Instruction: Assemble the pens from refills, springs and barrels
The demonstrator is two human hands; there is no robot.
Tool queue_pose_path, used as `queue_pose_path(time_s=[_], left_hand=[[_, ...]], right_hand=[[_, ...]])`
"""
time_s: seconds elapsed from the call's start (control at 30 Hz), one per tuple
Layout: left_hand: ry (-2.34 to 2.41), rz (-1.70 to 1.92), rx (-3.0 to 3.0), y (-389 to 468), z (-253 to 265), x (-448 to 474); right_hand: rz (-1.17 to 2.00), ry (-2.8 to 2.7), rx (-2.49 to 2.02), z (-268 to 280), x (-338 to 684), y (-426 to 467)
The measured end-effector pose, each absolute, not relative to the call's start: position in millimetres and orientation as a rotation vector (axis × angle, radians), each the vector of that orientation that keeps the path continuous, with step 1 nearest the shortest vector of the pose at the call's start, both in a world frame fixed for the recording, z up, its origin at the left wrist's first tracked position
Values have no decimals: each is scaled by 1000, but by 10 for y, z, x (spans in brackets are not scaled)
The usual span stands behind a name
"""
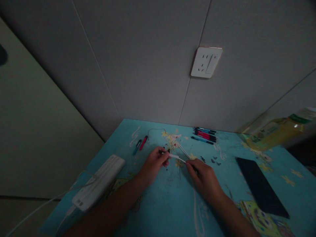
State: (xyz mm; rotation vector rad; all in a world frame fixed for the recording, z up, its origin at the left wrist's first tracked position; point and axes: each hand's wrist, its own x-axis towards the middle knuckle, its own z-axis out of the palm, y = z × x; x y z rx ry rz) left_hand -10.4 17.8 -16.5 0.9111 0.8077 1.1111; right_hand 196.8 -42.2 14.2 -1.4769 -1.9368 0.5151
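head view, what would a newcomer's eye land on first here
Probably the two hands meeting near the middle of the blue table, the left hand and right hand holding a slender white piece between them. Next, the white socket plate stands out on the grey wall above, and the bottle of yellow liquid at the right.

Dim grey panelled wall (148,65), white socket plate (206,62), patterned turquoise tabletop (168,204) below.
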Motion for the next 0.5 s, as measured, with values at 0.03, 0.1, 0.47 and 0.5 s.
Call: queue_pose_path(time_s=[0.03, 0.1, 0.47, 0.5], left_hand=[[824, 1102, 947, 175, -156, -107], [849, 1078, 1022, 168, -132, -113], [919, 1066, 1107, 163, -104, -118], [919, 1081, 1101, 166, -109, -120]], right_hand=[[516, -1944, -1474, 130, 1973, -420], [529, -1959, -1470, 113, 1975, -417], [714, -1845, -1457, 135, 1880, -434], [732, -1816, -1468, 120, 1884, -434]])
